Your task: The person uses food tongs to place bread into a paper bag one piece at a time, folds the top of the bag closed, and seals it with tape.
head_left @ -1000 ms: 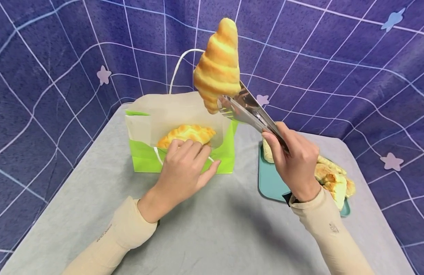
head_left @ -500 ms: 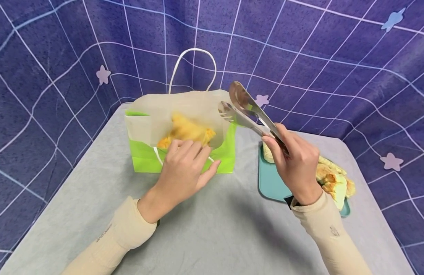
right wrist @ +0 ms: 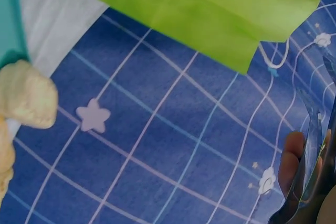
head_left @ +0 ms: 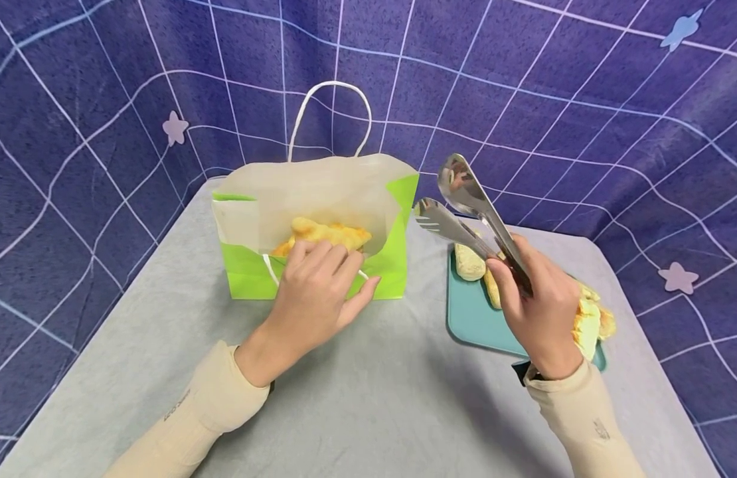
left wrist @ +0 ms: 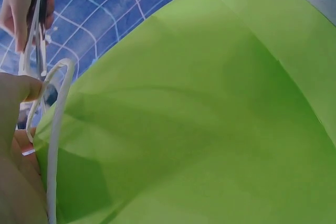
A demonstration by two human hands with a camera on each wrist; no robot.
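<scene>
- I see the left hand (head_left: pixel 311 299) gripping the paper bag's (head_left: pixel 243 275) near rim; thin and crease-prone, I judge.
- The right hand (head_left: pixel 542 305) grips metal tongs (head_left: pixel 464 192), tips apart, nothing between.
- Bread (head_left: pixel 329 232) lies inside the bag; I expect it light, squashable: pinch mid-body, gently.
- More rolls (head_left: pixel 469 263) rest on the teal tray (head_left: pixel 473 325).

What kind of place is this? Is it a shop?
Maybe a little booth set up like a bakery: a tray of bread, some tongs, and starry cloth close behind the table.
</scene>
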